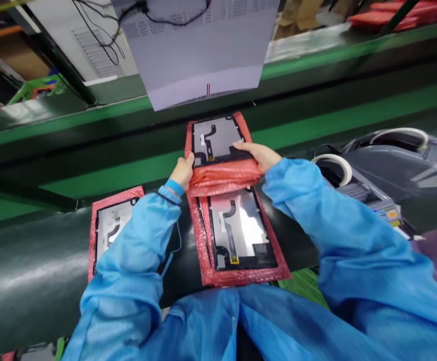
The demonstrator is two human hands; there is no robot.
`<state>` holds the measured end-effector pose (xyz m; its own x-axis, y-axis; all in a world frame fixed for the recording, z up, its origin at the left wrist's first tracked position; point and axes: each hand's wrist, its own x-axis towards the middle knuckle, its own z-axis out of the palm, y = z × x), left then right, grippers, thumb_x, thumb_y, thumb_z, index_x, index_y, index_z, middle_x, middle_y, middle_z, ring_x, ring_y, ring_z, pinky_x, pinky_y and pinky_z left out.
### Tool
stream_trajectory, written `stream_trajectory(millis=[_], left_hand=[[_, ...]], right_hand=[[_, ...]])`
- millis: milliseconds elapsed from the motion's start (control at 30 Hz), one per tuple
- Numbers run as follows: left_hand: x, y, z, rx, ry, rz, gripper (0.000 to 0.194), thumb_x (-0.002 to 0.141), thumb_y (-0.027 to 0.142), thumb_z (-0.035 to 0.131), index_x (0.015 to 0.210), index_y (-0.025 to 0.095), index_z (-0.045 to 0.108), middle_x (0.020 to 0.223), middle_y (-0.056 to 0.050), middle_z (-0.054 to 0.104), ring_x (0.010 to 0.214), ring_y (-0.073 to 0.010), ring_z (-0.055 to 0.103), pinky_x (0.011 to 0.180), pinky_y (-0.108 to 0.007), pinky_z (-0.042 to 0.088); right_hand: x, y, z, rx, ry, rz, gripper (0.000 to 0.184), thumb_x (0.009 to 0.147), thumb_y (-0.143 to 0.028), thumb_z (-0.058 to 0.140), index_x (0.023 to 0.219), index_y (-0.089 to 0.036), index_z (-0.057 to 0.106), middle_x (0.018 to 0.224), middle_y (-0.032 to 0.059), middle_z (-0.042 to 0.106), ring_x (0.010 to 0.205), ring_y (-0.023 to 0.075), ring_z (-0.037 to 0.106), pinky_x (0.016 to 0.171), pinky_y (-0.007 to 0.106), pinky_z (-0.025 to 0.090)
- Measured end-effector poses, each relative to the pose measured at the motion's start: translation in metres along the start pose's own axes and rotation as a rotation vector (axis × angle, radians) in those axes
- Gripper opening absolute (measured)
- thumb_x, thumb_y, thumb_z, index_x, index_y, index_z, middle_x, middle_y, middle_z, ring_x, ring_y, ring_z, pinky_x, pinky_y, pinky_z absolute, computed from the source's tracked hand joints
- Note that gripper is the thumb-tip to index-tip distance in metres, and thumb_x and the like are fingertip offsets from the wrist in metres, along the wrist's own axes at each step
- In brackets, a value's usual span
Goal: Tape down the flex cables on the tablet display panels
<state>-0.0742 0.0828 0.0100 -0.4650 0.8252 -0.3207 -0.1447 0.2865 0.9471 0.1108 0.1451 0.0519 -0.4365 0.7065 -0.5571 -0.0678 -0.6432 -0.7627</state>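
Note:
Both my hands grip a display panel [224, 134] with a grey back and black flex cable, resting on red bubble wrap [222, 178]. My left hand [183, 171] closes on its left front corner. On the right edge, my right hand [261, 154] holds with the thumb on top and the fingers hidden below. Beneath and nearer to me, a second display panel [246, 215] lies on a red bubble-wrap sheet [248, 276]; its far end is covered by the held one. Another panel [109, 223] on red wrap lies left, partly behind my left sleeve.
A white panel with cables [207, 55] hangs over the far side of the dark bench [23, 281]. To the right lie rolls of white tape [335, 168] and grey equipment [402, 165]. A green basket [304, 287] is below the bench edge. Red packs [395, 17] sit on the shelf.

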Motion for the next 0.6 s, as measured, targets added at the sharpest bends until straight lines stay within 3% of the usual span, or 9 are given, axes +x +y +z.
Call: stream_trajectory(millis=[100,167,267,367,467,533,600], left_hand=[[-0.080,-0.026,-0.026,0.091,0.003,0.086,0.017,0.092,0.027,0.054,0.080,0.019,0.045,0.076,0.001,0.056,0.080,-0.0139,0.059,0.085,-0.029,0.048],[-0.127,-0.052,-0.037,0.272,-0.017,0.151,0.019,0.091,0.026,0.053,0.078,0.021,0.041,0.075,0.002,0.054,0.078,-0.0143,0.057,0.084,-0.029,0.047],[-0.175,-0.090,-0.042,0.448,-0.091,0.213,0.020,0.091,0.028,0.051,0.078,0.023,0.036,0.075,0.001,0.053,0.076,-0.0159,0.056,0.081,-0.030,0.047],[-0.196,-0.114,-0.039,0.540,-0.135,0.267,0.021,0.090,0.029,0.050,0.077,0.025,0.034,0.073,0.000,0.053,0.075,-0.0186,0.058,0.079,-0.033,0.049],[-0.200,-0.120,-0.041,0.635,-0.129,0.329,0.021,0.087,0.032,0.052,0.077,0.024,0.035,0.074,-0.002,0.054,0.076,-0.0209,0.060,0.080,-0.037,0.050],[-0.197,-0.116,-0.049,0.675,-0.134,0.364,0.019,0.084,0.036,0.055,0.082,0.022,0.041,0.080,-0.004,0.057,0.078,-0.0214,0.061,0.080,-0.038,0.051],[-0.188,-0.108,-0.061,0.715,-0.096,0.403,0.028,0.081,0.041,0.057,0.094,0.019,0.046,0.086,-0.006,0.060,0.077,-0.0214,0.061,0.077,-0.038,0.052]], right_hand=[[-0.061,0.048,-0.007,-0.060,-0.049,-0.023,0.017,0.090,-0.027,0.054,0.087,-0.015,0.066,0.072,0.0055,0.073,0.071,0.0183,0.071,0.080,0.034,0.058],[-0.091,0.082,-0.018,-0.136,-0.033,-0.027,0.015,0.087,-0.028,0.057,0.083,-0.016,0.066,0.076,0.0064,0.074,0.076,0.0189,0.071,0.081,0.032,0.057],[-0.120,0.120,-0.036,-0.275,-0.013,-0.050,0.016,0.083,-0.032,0.063,0.081,-0.017,0.067,0.081,0.0075,0.075,0.080,0.0202,0.071,0.083,0.032,0.056],[-0.133,0.135,-0.051,-0.636,0.085,-0.148,0.021,0.076,-0.038,0.070,0.071,-0.018,0.066,0.076,0.0074,0.074,0.085,0.0235,0.070,0.083,0.031,0.054],[-0.144,0.135,-0.069,-1.100,0.335,-0.278,0.039,0.070,-0.047,0.075,0.050,-0.019,0.057,0.058,0.0079,0.065,0.075,0.0255,0.068,0.074,0.032,0.051],[-0.155,0.138,-0.089,-1.098,0.413,-0.310,0.044,0.075,-0.053,0.068,0.051,-0.019,0.055,0.052,0.0056,0.060,0.057,0.0190,0.062,0.061,0.029,0.048],[-0.168,0.146,-0.113,-0.827,0.474,-0.330,0.042,0.081,-0.053,0.061,0.058,-0.018,0.057,0.049,0.0019,0.056,0.044,0.0119,0.052,0.049,0.025,0.043]])
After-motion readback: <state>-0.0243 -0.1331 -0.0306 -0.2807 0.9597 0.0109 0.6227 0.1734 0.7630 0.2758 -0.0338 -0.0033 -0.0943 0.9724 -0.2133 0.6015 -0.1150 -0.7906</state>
